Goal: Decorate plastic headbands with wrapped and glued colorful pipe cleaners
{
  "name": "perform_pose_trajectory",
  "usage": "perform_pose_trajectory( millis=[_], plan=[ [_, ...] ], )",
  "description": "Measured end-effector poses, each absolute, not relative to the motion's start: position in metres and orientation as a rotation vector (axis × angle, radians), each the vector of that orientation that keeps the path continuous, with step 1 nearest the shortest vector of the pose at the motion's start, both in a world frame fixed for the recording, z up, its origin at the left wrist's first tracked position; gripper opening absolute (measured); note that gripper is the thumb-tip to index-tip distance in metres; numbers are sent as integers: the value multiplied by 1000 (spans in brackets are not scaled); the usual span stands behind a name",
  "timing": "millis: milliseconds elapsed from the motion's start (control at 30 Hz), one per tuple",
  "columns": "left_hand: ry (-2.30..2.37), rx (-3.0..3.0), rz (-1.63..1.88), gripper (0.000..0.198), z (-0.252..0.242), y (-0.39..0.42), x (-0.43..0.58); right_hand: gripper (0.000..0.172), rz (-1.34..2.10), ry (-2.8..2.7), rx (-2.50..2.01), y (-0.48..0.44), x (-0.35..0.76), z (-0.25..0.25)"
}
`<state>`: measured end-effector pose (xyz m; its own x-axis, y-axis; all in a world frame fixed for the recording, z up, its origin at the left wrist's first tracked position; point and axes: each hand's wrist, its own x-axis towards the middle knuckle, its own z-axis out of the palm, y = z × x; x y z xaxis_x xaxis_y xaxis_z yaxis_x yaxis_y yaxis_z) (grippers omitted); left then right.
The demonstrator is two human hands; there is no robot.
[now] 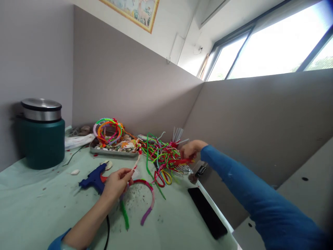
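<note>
My left hand is closed in a pinch on the end of a thin red and white pipe cleaner that rises toward the tray. A headband wrapped in green, red and purple fuzz lies on the table just under that hand. A blue glue gun rests beside the hand on its left. My right hand, in a blue sleeve, reaches into a tangled pile of coloured pipe cleaners and grips a red one.
A metal tray holds small decorations and a stack of bright headbands. A green pot with a steel lid stands at the left. A black phone lies near the table's right edge. Grey partition walls enclose the table.
</note>
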<state>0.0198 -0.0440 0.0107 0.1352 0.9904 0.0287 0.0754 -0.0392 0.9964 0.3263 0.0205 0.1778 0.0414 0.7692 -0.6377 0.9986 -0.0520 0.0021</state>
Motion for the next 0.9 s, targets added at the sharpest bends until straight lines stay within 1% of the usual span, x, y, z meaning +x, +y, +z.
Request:
perform_pose_trajectory(
  millis=[100,200,300,367,433,500,567,600,700,800,833,900],
  plan=[
    [1155,1354,1094,42,9,-44,20,27,-875,1748,1922,-10,337,155],
    [1152,1355,1099,43,7,-44,20,36,-1006,1832,2031,-44,350,133],
    [1144,1343,1098,43,7,-43,21,54,-1568,1921,2228,-81,363,106],
    [1146,1330,1096,43,7,-42,21,62,-1827,2014,2308,-105,367,84],
    [1152,1327,1094,43,8,-43,21,69,-1976,2066,2350,-127,368,62],
    [1153,1330,1096,43,9,-44,21,68,-1993,2069,2398,-143,367,42],
    [1134,1324,1104,42,11,-46,22,64,-1839,2073,2491,-152,365,27],
    [1124,1318,1105,41,13,-46,21,63,-1707,2108,2520,-154,364,22],
    [1110,1301,1166,43,18,-46,17,57,-1043,2276,2573,-147,356,13],
    [1147,1240,1271,44,23,-43,9,49,-404,2294,2493,-130,342,11],
    [1159,1218,1293,44,24,-41,7,46,-266,2274,2465,-123,336,11],
    [1173,1200,1311,43,24,-39,4,41,-106,2232,2434,-112,324,12]
  ],
)
